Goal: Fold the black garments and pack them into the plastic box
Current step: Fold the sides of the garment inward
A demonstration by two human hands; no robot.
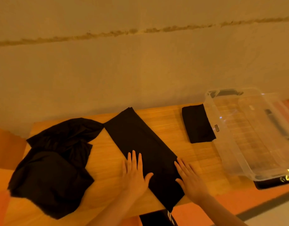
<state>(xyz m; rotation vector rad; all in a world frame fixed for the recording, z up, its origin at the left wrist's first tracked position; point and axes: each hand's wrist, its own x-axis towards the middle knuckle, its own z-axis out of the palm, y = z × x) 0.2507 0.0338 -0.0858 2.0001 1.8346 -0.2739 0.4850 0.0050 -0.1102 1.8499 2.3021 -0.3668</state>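
Both hands, the left hand [134,174] and right hand [190,176], are pressing straight, spread fingers [133,158] on the long folded garment [140,144] between them, and we are risking its near end sliding off the desk [169,128].

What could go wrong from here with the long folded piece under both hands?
1. The long folded garment overhangs the table edge at its near end, so it may slide off or unfold when the flat left hand and right hand lift.
2. Its far corner touches the unfolded pile; the next fold could drag that fabric along.
3. The small folded garment sits against the plastic box, crowding the packing path.
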